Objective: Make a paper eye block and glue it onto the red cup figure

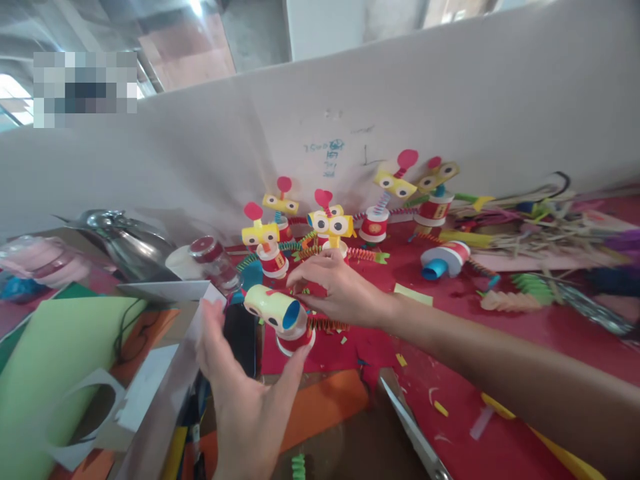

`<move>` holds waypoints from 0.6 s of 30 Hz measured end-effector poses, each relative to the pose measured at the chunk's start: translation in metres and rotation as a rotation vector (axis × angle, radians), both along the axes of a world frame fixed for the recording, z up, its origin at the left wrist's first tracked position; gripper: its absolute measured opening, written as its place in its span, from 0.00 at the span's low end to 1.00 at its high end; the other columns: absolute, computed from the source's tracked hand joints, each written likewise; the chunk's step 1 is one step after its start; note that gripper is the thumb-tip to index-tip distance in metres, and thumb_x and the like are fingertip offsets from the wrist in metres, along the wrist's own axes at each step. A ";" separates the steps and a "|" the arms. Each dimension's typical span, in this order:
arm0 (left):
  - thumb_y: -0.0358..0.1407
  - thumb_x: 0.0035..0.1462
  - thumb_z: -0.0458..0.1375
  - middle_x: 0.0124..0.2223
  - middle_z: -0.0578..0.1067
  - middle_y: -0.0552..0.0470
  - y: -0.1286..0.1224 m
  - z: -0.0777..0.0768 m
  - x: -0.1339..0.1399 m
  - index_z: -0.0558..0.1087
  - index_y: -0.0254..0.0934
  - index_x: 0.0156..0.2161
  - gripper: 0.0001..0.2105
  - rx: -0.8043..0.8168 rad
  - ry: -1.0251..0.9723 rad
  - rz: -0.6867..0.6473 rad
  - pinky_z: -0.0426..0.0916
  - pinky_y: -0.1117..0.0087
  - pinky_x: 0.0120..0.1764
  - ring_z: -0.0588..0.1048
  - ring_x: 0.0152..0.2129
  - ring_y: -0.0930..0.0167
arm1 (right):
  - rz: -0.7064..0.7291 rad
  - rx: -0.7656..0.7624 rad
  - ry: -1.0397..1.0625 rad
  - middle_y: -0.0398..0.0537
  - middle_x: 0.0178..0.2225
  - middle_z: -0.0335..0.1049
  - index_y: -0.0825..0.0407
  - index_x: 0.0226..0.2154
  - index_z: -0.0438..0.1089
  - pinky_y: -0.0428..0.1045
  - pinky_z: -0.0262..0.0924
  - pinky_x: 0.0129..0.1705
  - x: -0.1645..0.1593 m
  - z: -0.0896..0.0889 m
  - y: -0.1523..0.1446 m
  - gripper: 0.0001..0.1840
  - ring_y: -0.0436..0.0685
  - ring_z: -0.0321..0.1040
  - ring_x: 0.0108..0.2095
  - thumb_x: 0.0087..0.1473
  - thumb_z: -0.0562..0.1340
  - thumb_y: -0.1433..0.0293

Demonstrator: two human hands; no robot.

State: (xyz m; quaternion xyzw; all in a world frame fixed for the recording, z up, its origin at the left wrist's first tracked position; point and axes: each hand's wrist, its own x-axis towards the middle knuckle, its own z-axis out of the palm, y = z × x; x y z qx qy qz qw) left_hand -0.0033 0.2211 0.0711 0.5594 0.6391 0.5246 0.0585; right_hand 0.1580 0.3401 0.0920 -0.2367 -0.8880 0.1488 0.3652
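A paper-cup figure with a pale yellow tube head, dark eyes and blue lining stands tilted between my hands. My left hand is open in front of it, fingers spread on its left and the thumb close to the red-and-white cup; I cannot tell whether the thumb touches. Behind the head, my right hand reaches in from the right, its fingers arched with a gap at the thumb. A brown folded-paper spring arm sticks out from the cup below that hand.
Several similar figures stand along the white board. One cup body lies on its side at right, near sticks and paper springs. Scissors lie in front. A box, jar and metal kettle are at left.
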 end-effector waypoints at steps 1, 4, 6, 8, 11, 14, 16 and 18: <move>0.41 0.37 0.72 0.67 0.52 0.41 -0.004 -0.004 -0.001 0.41 0.47 0.68 0.57 0.033 -0.035 0.006 0.55 0.45 0.60 0.54 0.63 0.53 | -0.001 -0.005 -0.006 0.46 0.37 0.76 0.52 0.38 0.69 0.56 0.50 0.49 0.000 0.000 -0.001 0.05 0.55 0.70 0.40 0.58 0.62 0.74; 0.40 0.41 0.70 0.65 0.57 0.41 -0.014 -0.018 -0.007 0.49 0.44 0.65 0.49 -0.001 -0.160 0.018 0.60 0.49 0.59 0.60 0.60 0.56 | -0.014 -0.047 -0.031 0.46 0.36 0.76 0.52 0.39 0.69 0.56 0.50 0.49 -0.002 0.001 -0.004 0.07 0.55 0.70 0.41 0.56 0.63 0.75; 0.41 0.44 0.68 0.62 0.61 0.41 -0.017 -0.028 -0.011 0.54 0.42 0.62 0.41 -0.112 -0.226 0.006 0.60 0.50 0.58 0.62 0.59 0.57 | -0.025 -0.079 -0.041 0.45 0.35 0.76 0.52 0.39 0.69 0.56 0.50 0.49 -0.004 0.004 -0.005 0.08 0.54 0.70 0.40 0.55 0.63 0.76; 0.41 0.46 0.67 0.61 0.64 0.42 -0.016 -0.037 -0.014 0.58 0.40 0.60 0.37 -0.208 -0.263 -0.010 0.59 0.50 0.59 0.63 0.59 0.57 | -0.038 -0.098 -0.047 0.44 0.34 0.77 0.51 0.38 0.69 0.55 0.50 0.49 -0.006 0.006 -0.007 0.08 0.54 0.71 0.39 0.54 0.64 0.76; 0.41 0.46 0.66 0.59 0.67 0.42 -0.011 -0.046 -0.016 0.61 0.39 0.59 0.35 -0.299 -0.299 -0.036 0.59 0.50 0.59 0.65 0.57 0.58 | -0.054 -0.108 -0.068 0.44 0.34 0.77 0.52 0.39 0.70 0.55 0.50 0.48 -0.008 0.009 -0.010 0.08 0.54 0.71 0.38 0.54 0.64 0.75; 0.41 0.45 0.66 0.58 0.68 0.42 -0.008 -0.052 -0.017 0.62 0.39 0.58 0.34 -0.324 -0.290 -0.070 0.60 0.51 0.58 0.66 0.56 0.57 | -0.073 -0.114 -0.070 0.45 0.34 0.77 0.53 0.38 0.70 0.55 0.51 0.48 -0.009 0.009 -0.014 0.07 0.55 0.72 0.39 0.55 0.64 0.74; 0.40 0.45 0.66 0.57 0.69 0.42 -0.010 -0.052 -0.016 0.62 0.39 0.58 0.34 -0.302 -0.275 -0.083 0.61 0.52 0.57 0.66 0.56 0.58 | -0.096 -0.114 -0.063 0.45 0.34 0.77 0.53 0.38 0.70 0.55 0.52 0.48 -0.009 0.008 -0.017 0.06 0.55 0.72 0.38 0.55 0.64 0.74; 0.40 0.45 0.66 0.57 0.69 0.42 -0.016 -0.050 -0.014 0.61 0.39 0.58 0.34 -0.267 -0.300 -0.091 0.60 0.53 0.58 0.67 0.55 0.59 | -0.131 -0.107 -0.067 0.46 0.35 0.77 0.52 0.38 0.71 0.55 0.53 0.48 -0.010 0.008 -0.021 0.07 0.56 0.72 0.38 0.54 0.65 0.73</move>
